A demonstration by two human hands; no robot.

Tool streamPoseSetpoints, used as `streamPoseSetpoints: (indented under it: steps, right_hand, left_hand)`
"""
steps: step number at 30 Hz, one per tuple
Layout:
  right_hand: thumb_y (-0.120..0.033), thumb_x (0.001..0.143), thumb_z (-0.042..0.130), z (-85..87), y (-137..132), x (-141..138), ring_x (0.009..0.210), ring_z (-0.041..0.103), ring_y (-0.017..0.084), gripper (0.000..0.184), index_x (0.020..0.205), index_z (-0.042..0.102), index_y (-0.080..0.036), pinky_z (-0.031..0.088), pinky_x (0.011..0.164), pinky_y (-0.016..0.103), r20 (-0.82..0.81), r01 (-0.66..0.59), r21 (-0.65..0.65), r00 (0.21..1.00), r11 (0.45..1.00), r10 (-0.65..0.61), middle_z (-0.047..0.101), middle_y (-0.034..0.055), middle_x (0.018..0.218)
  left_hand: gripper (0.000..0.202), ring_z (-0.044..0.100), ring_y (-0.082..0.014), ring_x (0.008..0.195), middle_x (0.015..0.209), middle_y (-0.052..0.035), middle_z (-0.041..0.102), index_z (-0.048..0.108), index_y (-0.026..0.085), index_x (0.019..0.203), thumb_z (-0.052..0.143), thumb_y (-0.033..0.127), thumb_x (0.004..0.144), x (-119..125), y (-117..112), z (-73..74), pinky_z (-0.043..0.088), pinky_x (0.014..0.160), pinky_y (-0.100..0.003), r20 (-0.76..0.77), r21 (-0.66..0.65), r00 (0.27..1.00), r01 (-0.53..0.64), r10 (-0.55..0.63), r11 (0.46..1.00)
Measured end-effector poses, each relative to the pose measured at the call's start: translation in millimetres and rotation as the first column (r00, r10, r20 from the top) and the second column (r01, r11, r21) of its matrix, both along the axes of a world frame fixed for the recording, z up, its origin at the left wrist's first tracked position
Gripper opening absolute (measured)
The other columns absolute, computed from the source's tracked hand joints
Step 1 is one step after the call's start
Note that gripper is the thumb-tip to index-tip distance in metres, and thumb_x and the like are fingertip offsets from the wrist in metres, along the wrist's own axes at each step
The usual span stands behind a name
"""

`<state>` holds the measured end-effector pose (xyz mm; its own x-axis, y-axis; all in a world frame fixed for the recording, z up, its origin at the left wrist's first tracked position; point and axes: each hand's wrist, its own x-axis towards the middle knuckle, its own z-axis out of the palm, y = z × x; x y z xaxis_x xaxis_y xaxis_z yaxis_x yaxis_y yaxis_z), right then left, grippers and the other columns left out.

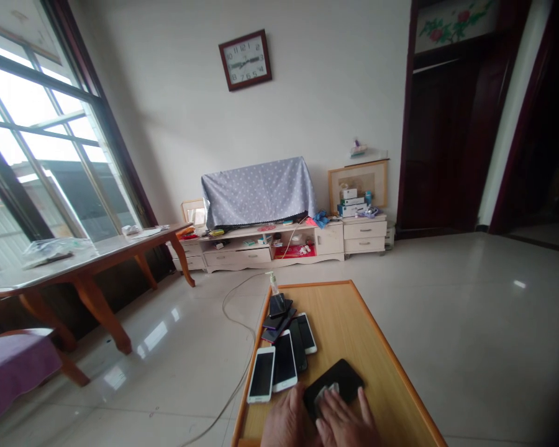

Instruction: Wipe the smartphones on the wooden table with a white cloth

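Observation:
A black smartphone [347,374] lies at a slant on the wooden table, close to me. My right hand [349,419] is over it, fingertips pressing a crumpled white tissue [328,390] against its dark surface; the little finger is spread to the phone's right edge. My left hand [284,419] is closed at the phone's near left corner, with the thumb against the edge and the other fingers mostly hidden. Just beyond my left hand are a white phone [262,374] and another white phone [286,360], both with dark screens.
More phones [279,323] overlap along the left side of the wooden table [345,310]. A pump bottle [273,284] stands at its far left corner. A cable [233,397] runs over the floor. Farther off are a white cabinet [330,242] and a side table [107,254].

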<state>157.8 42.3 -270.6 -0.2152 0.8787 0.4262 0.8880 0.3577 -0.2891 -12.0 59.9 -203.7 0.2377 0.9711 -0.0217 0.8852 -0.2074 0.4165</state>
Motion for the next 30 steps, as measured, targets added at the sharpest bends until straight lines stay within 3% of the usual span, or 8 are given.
streamPoseSetpoints:
  steps: [3,6,12,14,21,23,27,30]
  right_hand:
    - [-0.054,0.102,0.03,31.3,14,37,0.133,0.051,0.033,0.049,0.133,0.062,-0.033,0.017,0.115,0.071,0.004,0.137,-0.128,0.991,0.982,-0.137,0.058,0.0061,0.14]
    - [-0.053,0.102,0.029,46.9,17,45,0.138,0.045,0.033,0.055,0.135,0.061,-0.023,0.01,0.117,0.069,0.026,0.24,-0.151,0.971,0.959,-0.239,0.055,0.0118,0.142]
    - [-0.043,0.104,0.033,45.2,-13,-9,0.136,0.048,0.029,0.046,0.138,0.058,-0.025,0.012,0.12,0.064,-0.057,-0.128,-0.192,0.991,0.973,0.119,0.056,0.0085,0.142]
    - [-0.041,0.104,0.033,46.8,-13,-12,0.135,0.05,0.028,0.044,0.137,0.058,-0.027,0.011,0.121,0.062,-0.069,-0.152,-0.187,0.988,0.971,0.141,0.058,0.007,0.14]
    - [-0.044,0.104,0.029,50.7,19,28,0.136,0.048,0.031,0.051,0.132,0.063,-0.019,0.009,0.119,0.065,0.019,0.19,-0.128,0.982,0.973,-0.189,0.058,0.0138,0.14]
    - [-0.043,0.104,0.03,46.3,15,17,0.137,0.047,0.031,0.049,0.134,0.061,-0.02,0.011,0.12,0.064,0.008,0.114,-0.129,0.993,0.985,-0.114,0.056,0.0129,0.142]
    - [-0.037,0.102,0.037,39.0,-5,-20,0.135,0.049,0.026,0.042,0.138,0.057,-0.026,0.013,0.122,0.06,-0.057,-0.175,-0.171,0.984,0.97,0.168,0.057,0.007,0.141]
    - [-0.034,0.102,0.037,42.8,-2,-21,0.134,0.05,0.024,0.041,0.137,0.058,-0.03,0.011,0.122,0.059,-0.071,-0.169,-0.174,0.985,0.97,0.159,0.059,0.0039,0.14]
  left_hand:
    - [0.072,0.058,-0.0232,0.123,0.133,-0.0083,0.062,0.047,0.023,0.135,0.066,0.04,0.067,3,-3,-3.3,0.042,0.108,-0.03,0.013,0.035,1.0,-0.024,0.024,0.999]
    - [0.074,0.057,-0.023,0.123,0.133,-0.0079,0.062,0.046,0.022,0.136,0.066,0.042,0.068,5,-7,-3.2,0.041,0.108,-0.03,0.019,0.053,0.999,-0.036,0.035,0.998]
    - [0.063,0.057,-0.0202,0.122,0.132,-0.0084,0.062,0.045,0.021,0.135,0.057,0.034,0.075,4,-9,1.3,0.04,0.106,-0.029,-0.006,0.041,1.0,-0.029,0.029,0.999]
    - [0.061,0.058,-0.0196,0.12,0.131,-0.008,0.063,0.045,0.022,0.135,0.056,0.032,0.076,4,-9,1.6,0.04,0.105,-0.028,-0.003,0.035,1.0,-0.02,0.02,0.999]
    - [0.071,0.057,-0.0231,0.121,0.131,-0.0067,0.062,0.046,0.023,0.135,0.066,0.04,0.069,7,-11,3.1,0.039,0.107,-0.031,0.007,0.054,0.998,-0.057,0.057,0.997]
    - [0.066,0.058,-0.0228,0.119,0.128,-0.0071,0.063,0.047,0.023,0.133,0.064,0.04,0.071,5,-10,4.3,0.04,0.105,-0.031,0.009,0.05,0.999,-0.053,0.052,0.997]
    - [0.05,0.061,-0.0195,0.116,0.124,-0.0081,0.066,0.048,0.022,0.13,0.053,0.033,0.081,3,-9,6.6,0.043,0.101,-0.029,0.008,0.039,1.0,-0.018,0.018,0.999]
    - [0.051,0.061,-0.0192,0.115,0.124,-0.0076,0.066,0.047,0.023,0.13,0.053,0.034,0.081,4,-9,7.0,0.043,0.101,-0.029,0.01,0.026,1.0,-0.022,0.022,0.999]
